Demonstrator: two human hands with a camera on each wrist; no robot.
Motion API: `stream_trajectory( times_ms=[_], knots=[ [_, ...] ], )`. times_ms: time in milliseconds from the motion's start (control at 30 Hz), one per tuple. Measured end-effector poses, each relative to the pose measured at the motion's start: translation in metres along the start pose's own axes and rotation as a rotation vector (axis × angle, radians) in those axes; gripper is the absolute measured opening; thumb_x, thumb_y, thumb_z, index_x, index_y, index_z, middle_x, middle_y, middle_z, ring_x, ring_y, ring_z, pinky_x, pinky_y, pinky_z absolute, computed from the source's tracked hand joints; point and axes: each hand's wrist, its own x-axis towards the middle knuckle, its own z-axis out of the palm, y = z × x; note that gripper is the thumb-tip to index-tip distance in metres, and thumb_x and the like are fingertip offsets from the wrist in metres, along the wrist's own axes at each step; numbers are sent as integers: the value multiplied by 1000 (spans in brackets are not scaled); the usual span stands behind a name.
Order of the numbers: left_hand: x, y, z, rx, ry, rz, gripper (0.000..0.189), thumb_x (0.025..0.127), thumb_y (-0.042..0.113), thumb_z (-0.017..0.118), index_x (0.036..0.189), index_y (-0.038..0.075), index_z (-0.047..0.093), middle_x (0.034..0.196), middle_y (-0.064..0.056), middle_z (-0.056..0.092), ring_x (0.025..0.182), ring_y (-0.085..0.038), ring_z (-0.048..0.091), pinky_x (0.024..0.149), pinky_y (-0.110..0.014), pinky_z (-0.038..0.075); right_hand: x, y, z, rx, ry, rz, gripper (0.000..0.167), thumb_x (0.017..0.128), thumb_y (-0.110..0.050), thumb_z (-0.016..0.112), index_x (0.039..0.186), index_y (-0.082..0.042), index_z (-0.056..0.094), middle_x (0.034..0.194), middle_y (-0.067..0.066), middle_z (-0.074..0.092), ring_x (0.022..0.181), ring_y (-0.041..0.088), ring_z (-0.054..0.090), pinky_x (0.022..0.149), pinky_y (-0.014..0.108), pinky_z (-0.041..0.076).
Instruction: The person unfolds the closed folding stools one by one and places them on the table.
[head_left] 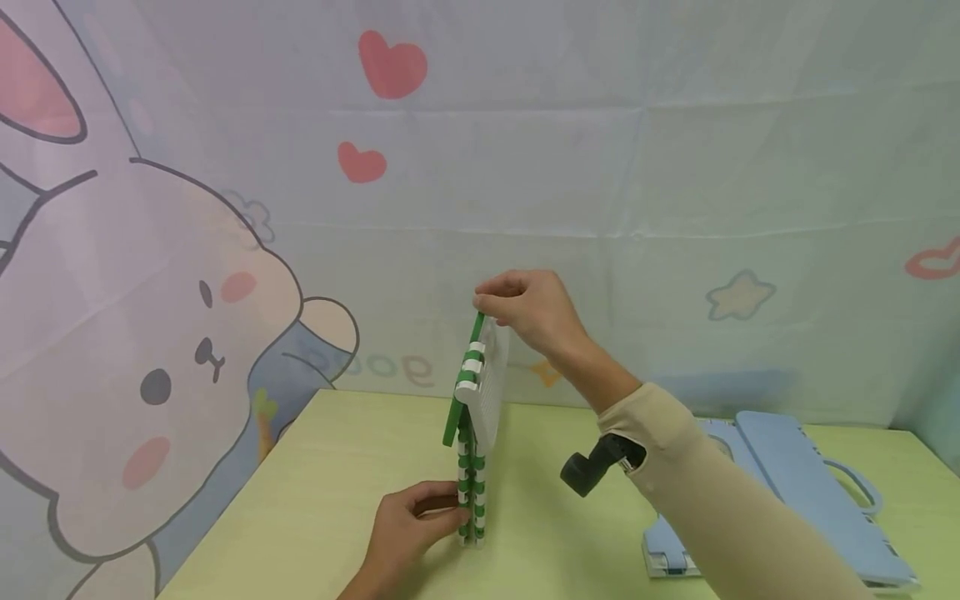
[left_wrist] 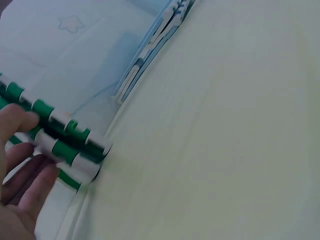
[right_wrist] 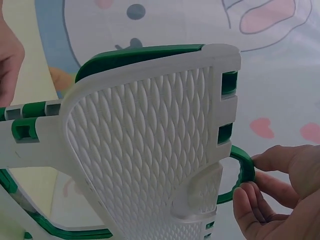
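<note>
A green and white plastic folding stool (head_left: 489, 400) stands narrow and upright on the table, its hinged edge towards me. In the right wrist view its white seat half (right_wrist: 145, 135) shows a raised weave pattern, and a green half lies behind it. My right hand (head_left: 536, 310) pinches the green carry handle (right_wrist: 246, 172) at the top. Low down, my left hand (head_left: 408, 523) holds the near hinged edge (left_wrist: 65, 151) between thumb and fingers. The stool's far side is hidden in the head view.
On the right of the pale green table (head_left: 322, 467), a light blue folded stool (head_left: 795, 492) with a handle lies flat, partly behind my right sleeve. A printed cloth (head_left: 525, 167) hangs behind the table.
</note>
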Motion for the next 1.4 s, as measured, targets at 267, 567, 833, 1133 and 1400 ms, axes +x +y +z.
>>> stream_trajectory(
  times_ms=[267,567,833,1133,1400],
  knots=[
    [-11,5,18,-6,191,21,21,87,10,88,104,1,80,107,-11,79,97,-20,77,82,-29,64,-3,7,4,21,33,-28,22,101,-23,74,118,-10,80,110,5,74,99,27,68,94,46,54],
    [-19,11,36,-27,354,-12,18,84,8,90,99,4,81,100,-9,79,83,-23,79,74,-25,63,-8,16,10,107,78,-83,24,101,-19,75,120,-6,78,111,7,73,103,24,67,93,40,57],
    [-19,11,41,-27,391,5,16,83,3,89,97,3,81,100,-10,79,82,-21,78,73,-26,64,-13,16,14,107,100,-90,25,100,-15,75,123,-5,78,116,8,72,109,25,67,94,40,55],
    [-18,12,45,-56,387,2,20,83,6,90,101,3,81,101,-11,79,83,-23,79,73,-27,64,-14,21,15,118,107,-90,27,99,-15,75,125,-6,77,116,8,72,111,25,67,97,41,55],
    [-16,10,44,-34,391,24,15,84,3,89,98,5,82,100,-9,79,84,-22,79,74,-27,64,-16,27,15,139,84,-132,32,99,-17,76,130,-6,75,118,8,73,112,24,68,101,42,55]
  ],
)
